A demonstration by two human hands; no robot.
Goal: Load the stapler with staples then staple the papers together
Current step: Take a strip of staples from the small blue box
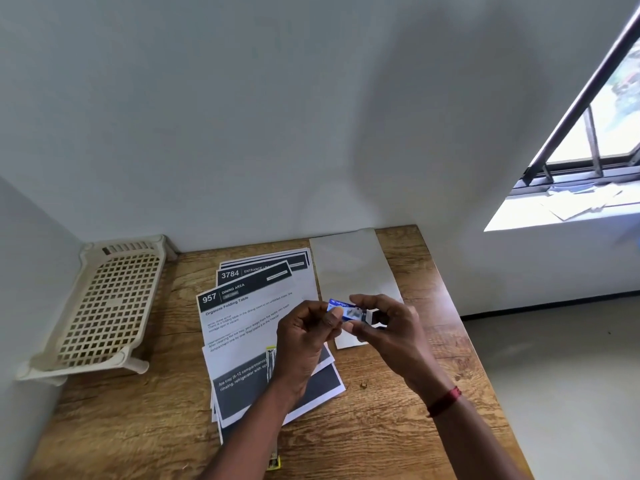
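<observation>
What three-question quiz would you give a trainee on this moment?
1. True or false: the stapler lies on the papers.
2. Who holds the staple box? A: left hand only. B: right hand only. C: both hands.
3. Fill in: the cream rack stands on the table's ____ side.

Key: 1 true. 2 C: left hand and right hand both pinch it. 3 left.

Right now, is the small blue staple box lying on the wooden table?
No, the left hand and right hand hold the blue staple box aloft.
</observation>
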